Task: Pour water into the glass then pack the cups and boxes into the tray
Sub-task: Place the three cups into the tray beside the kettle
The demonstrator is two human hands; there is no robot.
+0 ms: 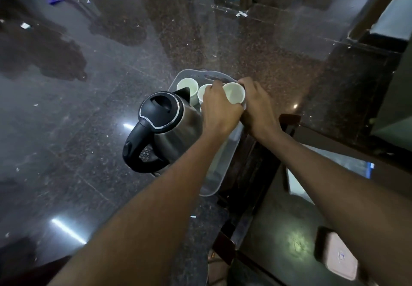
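Nearest the camera, two bare forearms are seen reaching forward over a small dark desk [249,169] that stands on a polished dark granite floor [78,129]. On the desk a translucent plastic tray [219,167] is laid lengthwise, its near part seemingly empty, though some of it is hidden behind the left forearm. A stainless steel electric kettle [165,127] with a black lid and black handle is set at the left edge of the tray, its lid shut and its spout turned toward the far end; whether it rests in the tray or just beside it cannot be told, and its contents are not visible.

Further on, the left hand [219,113] is closed around the lower body of a white cup [234,93], which is held tilted with its empty mouth toward the camera. The right hand [256,105] is pressed against the same cup from the right side, fingers curled behind it.

Two more white cups are stood upright in the far end of the tray: a middle cup [204,91], partly covered by the left hand, and a far-left cup [188,87] behind the kettle's spout. Both appear empty.
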